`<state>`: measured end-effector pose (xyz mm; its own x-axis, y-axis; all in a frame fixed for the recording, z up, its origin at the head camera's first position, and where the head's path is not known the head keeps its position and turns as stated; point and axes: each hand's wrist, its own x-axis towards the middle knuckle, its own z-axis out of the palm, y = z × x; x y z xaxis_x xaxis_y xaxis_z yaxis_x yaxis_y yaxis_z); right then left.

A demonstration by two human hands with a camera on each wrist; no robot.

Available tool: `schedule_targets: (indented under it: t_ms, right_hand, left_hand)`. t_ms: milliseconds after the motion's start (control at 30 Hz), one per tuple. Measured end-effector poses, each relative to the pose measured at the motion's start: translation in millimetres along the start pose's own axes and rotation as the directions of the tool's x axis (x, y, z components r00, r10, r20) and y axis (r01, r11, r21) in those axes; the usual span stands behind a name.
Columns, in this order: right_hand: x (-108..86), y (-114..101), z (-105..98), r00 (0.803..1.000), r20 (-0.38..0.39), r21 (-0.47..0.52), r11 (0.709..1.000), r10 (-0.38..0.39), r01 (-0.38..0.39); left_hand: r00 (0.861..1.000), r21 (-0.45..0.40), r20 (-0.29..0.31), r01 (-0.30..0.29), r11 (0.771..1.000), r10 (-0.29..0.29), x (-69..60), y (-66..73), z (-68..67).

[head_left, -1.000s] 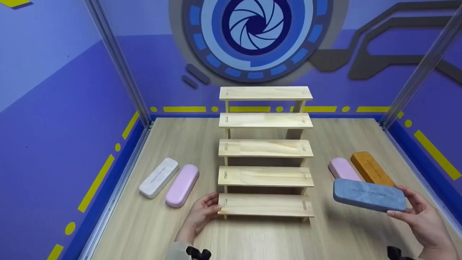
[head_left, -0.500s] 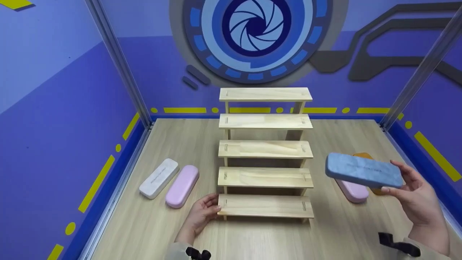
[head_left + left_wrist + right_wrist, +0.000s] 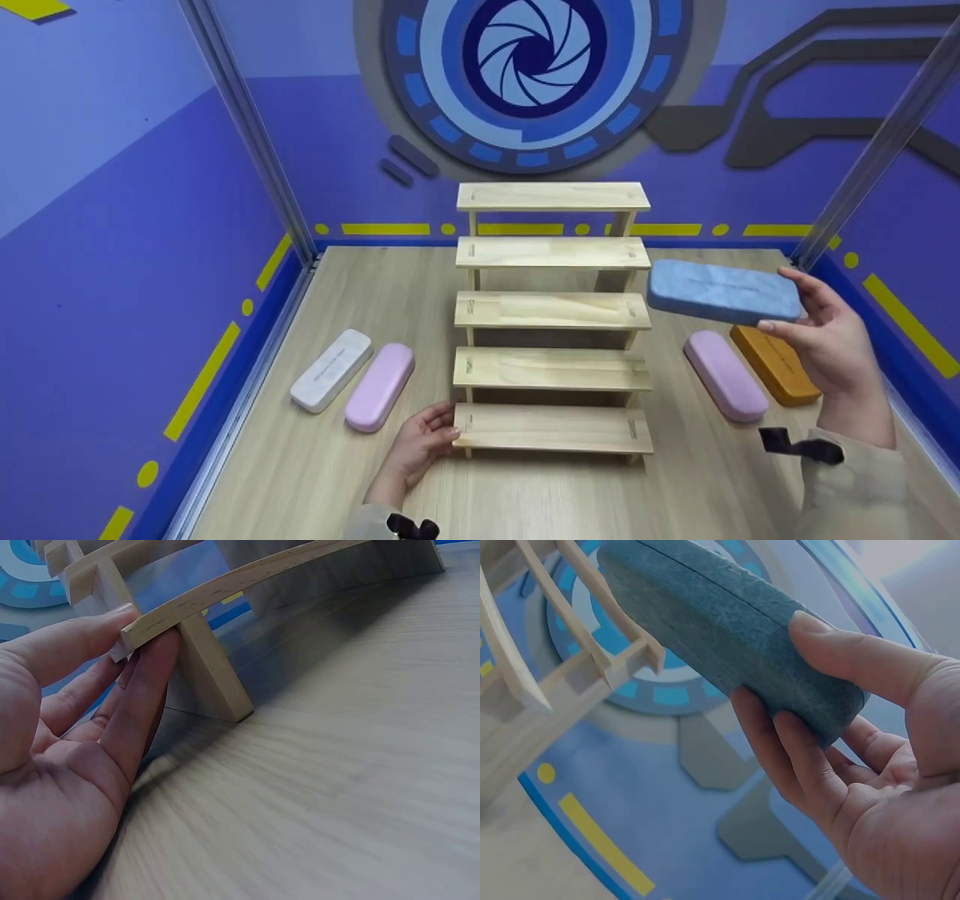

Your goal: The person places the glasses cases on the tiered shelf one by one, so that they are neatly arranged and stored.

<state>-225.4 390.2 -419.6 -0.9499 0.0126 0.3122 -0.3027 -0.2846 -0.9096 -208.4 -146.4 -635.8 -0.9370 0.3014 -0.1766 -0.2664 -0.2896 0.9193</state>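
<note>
Blue-purple wall panels close in the tabletop at its back, left & right edges; wooden rack w/ five stepped shelves stands upright approx midway btwn the left & right edges, lowest shelf toward the front edge, highest toward the back; hands well apart, each clamped on smth: right hand grips the blue case by its right end, thumb on one side, fingers on the other; left hand pinches the left end of the lowest shelf, thumb above, fingers under; blue case is up in the air over the tabletop's right half, slightly tilted, its free end just beside the rack's right side (can't tell if touching); below it, nr the right edge, orange case lies flat w/ a pink case just beside it, rack side; nr the left edge, white case w/ another pink case just beside it, also rack side.
</note>
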Motion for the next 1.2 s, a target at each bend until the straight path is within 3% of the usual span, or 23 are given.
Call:
schedule_targets:
  t_ms: [233, 533, 800, 1033, 1200]
  right_hand:
    - [36.5, -5, 27, 0.999, 0.032, 0.017, 1.000, 0.018, -0.019]
    - [86.6, -9, 63, 0.989, 0.094, 0.042, 0.992, 0.118, -0.122]
    - [126.8, -11, 90, 0.975, 0.086, 0.016, 0.978, 0.204, -0.207]
    - [158.4, -9, 112, 0.969, 0.050, -0.059, 0.969, 0.242, -0.239]
    - [177.9, -5, 126, 0.961, 0.068, -0.067, 0.962, 0.269, -0.264]
  left_hand:
    - [1.000, 0.003, -0.005, -0.003, 1.000, 0.003, 0.1, -0.3, 0.8]
    - [1.000, -0.005, -0.007, -0.013, 1.000, 0.013, 1.0, -0.4, 1.2]
    - [1.000, -0.016, -0.011, -0.013, 1.000, 0.013, -0.2, -0.3, 2.2]
    - [1.000, -0.016, -0.007, -0.014, 1.000, 0.014, -0.2, 0.2, 2.1]
    - [1.000, -0.003, -0.014, -0.002, 1.000, 0.002, 0.4, -0.9, 1.1]
